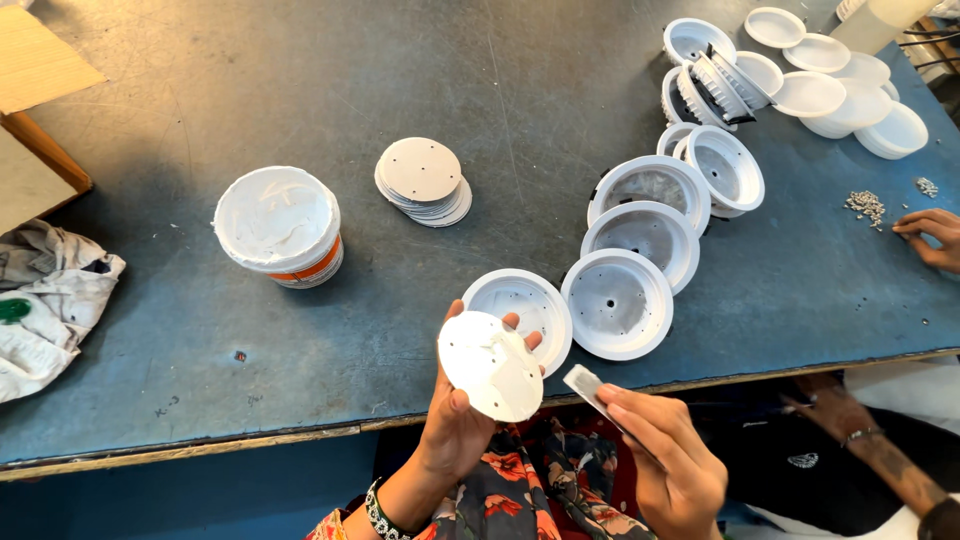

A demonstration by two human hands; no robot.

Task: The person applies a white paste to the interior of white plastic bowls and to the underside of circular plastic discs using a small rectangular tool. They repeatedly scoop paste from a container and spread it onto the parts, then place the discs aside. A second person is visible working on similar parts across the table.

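White disc (490, 366) sits tilted in your left hand (455, 425), just off the desk's (200, 370) near edge, fingertips (511, 321) showing past its top rim, thumb on its lower face. Your right hand (672, 462) pinches a small flat scraper (586, 384) just beside it. Round white housings (617, 303) line the near edge; another person's hand (930, 236) rests at the right edge.

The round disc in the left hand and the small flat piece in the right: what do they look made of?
Disc: thin sheet, probably metal, smeared with matte white paste; uneven streaks show. Flat piece: pale grey, smooth, faintly shiny; plastic or metal, cannot tell.
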